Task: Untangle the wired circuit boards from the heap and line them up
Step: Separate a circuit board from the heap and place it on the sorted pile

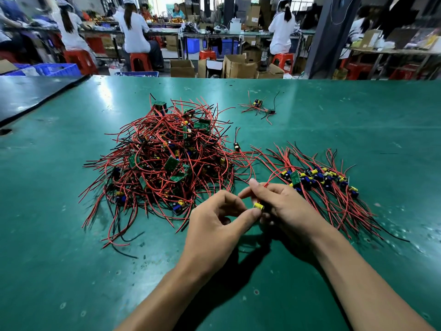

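A scuffed green surface [334, 111] fills the foreground, with a black sheet [28, 94] lying at its far-left corner. Beyond it, people in white tops [133, 27] sit on red stools [140, 60] at long benches, among blue crates [57, 69], cardboard boxes [239, 65] and a dark pillar [327, 37].

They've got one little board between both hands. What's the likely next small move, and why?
Probably a short shift right, to lay the circuit board at the left end of the row of boards. The left hand and right hand both pinch it in front of the heap, and the row lies just beside the right hand.
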### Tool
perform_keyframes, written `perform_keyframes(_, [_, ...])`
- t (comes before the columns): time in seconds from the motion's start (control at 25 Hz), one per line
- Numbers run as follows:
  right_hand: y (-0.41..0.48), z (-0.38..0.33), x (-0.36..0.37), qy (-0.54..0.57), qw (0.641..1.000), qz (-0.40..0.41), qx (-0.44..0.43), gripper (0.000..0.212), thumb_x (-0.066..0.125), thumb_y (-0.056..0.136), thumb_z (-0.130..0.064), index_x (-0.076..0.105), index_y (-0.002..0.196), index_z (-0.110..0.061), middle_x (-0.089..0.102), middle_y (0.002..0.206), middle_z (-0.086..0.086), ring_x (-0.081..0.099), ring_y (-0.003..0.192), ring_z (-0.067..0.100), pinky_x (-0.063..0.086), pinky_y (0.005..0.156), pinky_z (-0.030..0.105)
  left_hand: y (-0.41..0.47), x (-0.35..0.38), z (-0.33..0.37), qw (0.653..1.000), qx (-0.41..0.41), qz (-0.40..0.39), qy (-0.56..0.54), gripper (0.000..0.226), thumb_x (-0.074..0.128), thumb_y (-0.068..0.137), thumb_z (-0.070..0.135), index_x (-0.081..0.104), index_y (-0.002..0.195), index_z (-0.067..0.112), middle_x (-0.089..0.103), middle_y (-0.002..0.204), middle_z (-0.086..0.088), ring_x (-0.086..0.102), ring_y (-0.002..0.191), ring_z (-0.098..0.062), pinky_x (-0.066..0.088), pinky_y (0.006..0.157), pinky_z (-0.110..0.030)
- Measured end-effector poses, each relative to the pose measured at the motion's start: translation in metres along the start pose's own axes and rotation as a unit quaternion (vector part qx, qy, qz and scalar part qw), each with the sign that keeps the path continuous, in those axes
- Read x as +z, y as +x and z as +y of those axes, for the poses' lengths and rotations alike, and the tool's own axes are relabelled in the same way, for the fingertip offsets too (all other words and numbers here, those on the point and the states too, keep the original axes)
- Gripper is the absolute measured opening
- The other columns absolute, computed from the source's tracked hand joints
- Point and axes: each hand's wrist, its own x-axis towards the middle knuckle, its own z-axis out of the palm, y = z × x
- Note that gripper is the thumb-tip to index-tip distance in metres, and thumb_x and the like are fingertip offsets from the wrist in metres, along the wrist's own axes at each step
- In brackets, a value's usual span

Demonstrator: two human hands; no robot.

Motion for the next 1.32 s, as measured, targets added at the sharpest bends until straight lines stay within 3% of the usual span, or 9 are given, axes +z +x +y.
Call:
perform_keyframes(0.16, [-0.003,-0.002,-0.001,0.011,0.999,-0.027,0.018,0.039,0.066,0.081,-0.055,0.078,0.08,-0.018,0.052,0.052,-0.004,0.046,0.041,0.005,0.036,0.04,0.016,0.001,-0.002,0.007,0.988,-0.094,-0.054,-0.107,0.028,0.08,0.076,0.023,0.056,0.067,0.012,0.046,0.051,-0.019,0.031,0.039,-0.009,0.026,0.038,-0.017])
perform_keyframes(0.24, [-0.003,-0.001,0.002,0.097,0.992,-0.074,0.017,0.037,0.069,0.086,-0.048,0.078,0.087,-0.012,0.064,0.066,0.005,0.06,0.055,0.013,0.053,0.062,0.024,0.003,-0.003,0.012,0.976,-0.138,-0.067,-0.157,0.027,0.076,0.074,0.032,0.057,0.062,0.017,0.048,0.056,-0.031,0.025,0.032,-0.009,0.018,0.033,-0.015])
perform_keyframes(0.32, [0.0,-0.001,0.004,0.105,0.992,-0.072,0.02,0.04,0.07,0.085,-0.052,0.078,0.091,-0.013,0.06,0.076,0.01,0.05,0.066,0.018,0.042,0.084,0.035,0.006,-0.007,0.014,0.956,-0.172,-0.101,-0.214,0.028,0.075,0.074,0.037,0.057,0.06,0.02,0.062,0.066,-0.03,0.029,0.027,-0.008,0.017,0.031,-0.013])
perform_keyframes(0.44, [0.003,0.003,0.008,0.071,0.996,-0.048,0.017,0.045,0.063,0.086,-0.059,0.077,0.098,-0.017,0.052,0.072,0.008,0.039,0.06,0.015,0.03,0.065,0.03,0.009,-0.009,0.012,0.933,-0.214,-0.136,-0.255,0.038,0.075,0.074,0.041,0.056,0.08,0.009,0.068,0.068,-0.015,0.039,0.028,-0.01,0.026,0.031,-0.013])
perform_keyframes(0.64, [0.001,0.012,0.019,0.075,0.997,-0.013,-0.007,0.044,0.073,0.083,-0.046,0.073,0.096,-0.004,0.063,0.083,0.025,0.057,0.053,0.023,0.051,0.044,0.028,0.013,-0.002,-0.001,0.936,-0.232,-0.115,-0.239,0.037,0.072,0.076,0.028,0.055,0.095,0.002,0.071,0.074,-0.015,0.062,0.047,-0.02,0.05,0.043,-0.023])
perform_keyframes(0.88, [0.005,0.012,0.012,0.084,0.996,-0.027,-0.028,0.031,0.077,0.08,-0.035,0.077,0.099,-0.011,0.071,0.089,0.013,0.064,0.067,0.02,0.055,0.059,0.028,0.018,-0.008,-0.004,0.915,-0.254,-0.072,-0.305,0.025,0.072,0.071,0.013,0.067,0.095,0.005,0.072,0.082,-0.019,0.071,0.065,-0.027,0.058,0.058,-0.027])
perform_keyframes(1.04, [0.006,0.014,0.012,0.056,0.998,-0.016,-0.029,0.022,0.08,0.08,-0.03,0.077,0.096,-0.015,0.063,0.092,0.016,0.043,0.079,0.029,0.035,0.063,0.032,0.02,-0.009,-0.006,0.919,-0.262,-0.063,-0.287,0.012,0.059,0.088,0.006,0.065,0.098,0.008,0.061,0.068,-0.007,0.065,0.057,-0.022,0.053,0.065,-0.032])
perform_keyframes(1.2, [0.004,0.012,0.014,0.077,0.997,-0.019,-0.026,0.014,0.074,0.084,-0.024,0.077,0.094,-0.014,0.07,0.083,0.008,0.062,0.063,0.014,0.048,0.049,0.023,0.014,-0.006,-0.007,0.949,-0.207,-0.059,-0.23,0.022,0.062,0.093,0.023,0.066,0.094,0.001,0.07,0.078,-0.012,0.07,0.069,-0.026,0.056,0.065,-0.03])
perform_keyframes(1.32, [0.003,0.011,0.016,0.089,0.995,-0.034,-0.028,0.02,0.071,0.088,-0.021,0.075,0.101,-0.008,0.069,0.09,0.016,0.069,0.07,0.022,0.059,0.059,0.03,0.015,-0.008,-0.007,0.964,-0.176,-0.036,-0.195,0.016,0.062,0.093,0.015,0.072,0.091,0.002,0.073,0.083,-0.017,0.071,0.074,-0.027,0.058,0.065,-0.029])
